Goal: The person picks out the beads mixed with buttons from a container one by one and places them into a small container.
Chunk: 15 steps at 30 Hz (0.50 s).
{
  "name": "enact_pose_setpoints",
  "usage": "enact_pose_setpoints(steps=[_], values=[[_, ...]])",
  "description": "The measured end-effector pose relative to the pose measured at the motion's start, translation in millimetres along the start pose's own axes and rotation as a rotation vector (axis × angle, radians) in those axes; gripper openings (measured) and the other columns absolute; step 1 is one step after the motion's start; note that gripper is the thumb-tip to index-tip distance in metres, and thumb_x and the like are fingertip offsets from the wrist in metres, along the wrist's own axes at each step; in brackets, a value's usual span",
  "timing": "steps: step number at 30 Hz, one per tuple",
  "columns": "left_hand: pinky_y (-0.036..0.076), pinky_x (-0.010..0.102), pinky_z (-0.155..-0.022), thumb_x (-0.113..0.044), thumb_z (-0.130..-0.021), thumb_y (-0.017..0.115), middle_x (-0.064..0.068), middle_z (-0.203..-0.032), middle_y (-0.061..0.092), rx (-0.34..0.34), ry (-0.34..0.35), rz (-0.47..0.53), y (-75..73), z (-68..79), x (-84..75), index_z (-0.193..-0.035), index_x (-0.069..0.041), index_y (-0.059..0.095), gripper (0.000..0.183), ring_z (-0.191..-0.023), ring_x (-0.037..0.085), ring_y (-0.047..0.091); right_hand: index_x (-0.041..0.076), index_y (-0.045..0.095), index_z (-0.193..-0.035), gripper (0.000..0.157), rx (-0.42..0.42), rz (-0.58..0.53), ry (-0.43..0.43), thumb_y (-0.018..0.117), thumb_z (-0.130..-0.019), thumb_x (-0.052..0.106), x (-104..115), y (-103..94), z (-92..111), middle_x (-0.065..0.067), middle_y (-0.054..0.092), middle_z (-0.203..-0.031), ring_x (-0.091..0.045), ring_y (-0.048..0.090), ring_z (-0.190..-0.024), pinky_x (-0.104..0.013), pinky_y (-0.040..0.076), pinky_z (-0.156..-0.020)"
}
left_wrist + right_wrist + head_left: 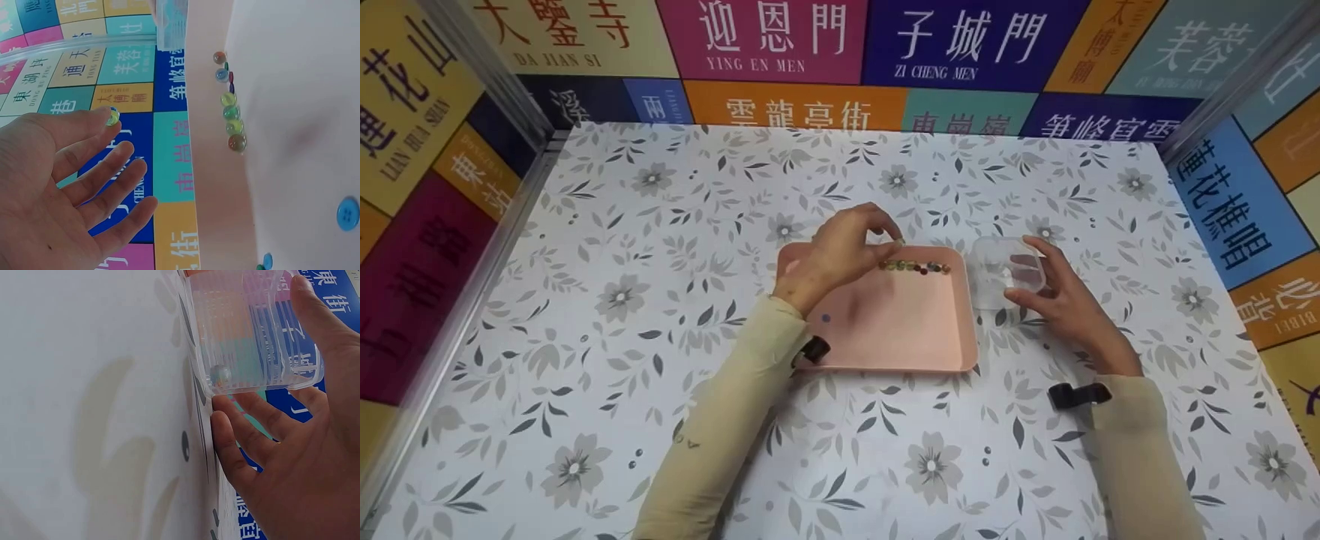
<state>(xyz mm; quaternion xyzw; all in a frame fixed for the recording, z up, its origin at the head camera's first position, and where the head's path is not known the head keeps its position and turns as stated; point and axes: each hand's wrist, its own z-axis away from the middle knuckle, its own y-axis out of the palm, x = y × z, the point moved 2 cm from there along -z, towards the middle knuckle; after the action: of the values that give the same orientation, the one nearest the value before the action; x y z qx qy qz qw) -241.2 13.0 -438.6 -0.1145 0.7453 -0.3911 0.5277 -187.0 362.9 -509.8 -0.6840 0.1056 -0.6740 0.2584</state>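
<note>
My left hand (840,251) is above the back edge of a pink tray (907,367). Between its thumb and index finger it pinches a yellow-green glass marble (112,117), while its other fingers are spread apart in the left wrist view. Along the tray's back wall lies a row of several glass marbles (231,112), with small dark red buttons beside them. My right hand (1061,300) holds a clear plastic box (239,332) by its sides, right of the tray. Inside the box a clear marble (220,375) shows at the bottom.
A blue button (349,214) lies on the tray floor, and more small blue and green pieces (268,261) sit near its wall. The flower-patterned tabletop (585,360) extends around the tray. Colourful panels with lettering (780,45) stand along the back and both sides.
</note>
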Motion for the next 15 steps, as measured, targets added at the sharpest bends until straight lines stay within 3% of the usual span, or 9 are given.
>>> enact_pose_setpoints(steps=[5,15], values=[[0.055,0.035,-0.099,-0.021,-0.097,0.074,0.002,-0.116,0.073,0.010,-0.004,0.011,3.7,-1.1,-1.6,-0.106,-0.015,0.079,0.012,-0.115,0.025,0.067,0.025,0.018,-0.166,0.086,-0.002,0.010,-0.006,0.073,-0.099,0.020,0.6,-0.6,-0.7,-0.023,0.043,-0.160,-0.042,0.047,-0.143,-0.008,0.048,-0.091],[0.054,0.032,-0.099,-0.023,-0.097,0.075,0.000,-0.116,0.073,0.024,-0.002,0.017,11.4,-4.7,-8.6,-0.106,-0.016,0.080,0.013,-0.114,0.019,0.066,0.028,0.019,-0.166,0.086,0.001,-0.010,0.005,0.073,-0.099,0.019,0.8,0.3,-0.5,-0.023,0.043,-0.161,-0.041,0.047,-0.144,-0.008,0.048,-0.093]])
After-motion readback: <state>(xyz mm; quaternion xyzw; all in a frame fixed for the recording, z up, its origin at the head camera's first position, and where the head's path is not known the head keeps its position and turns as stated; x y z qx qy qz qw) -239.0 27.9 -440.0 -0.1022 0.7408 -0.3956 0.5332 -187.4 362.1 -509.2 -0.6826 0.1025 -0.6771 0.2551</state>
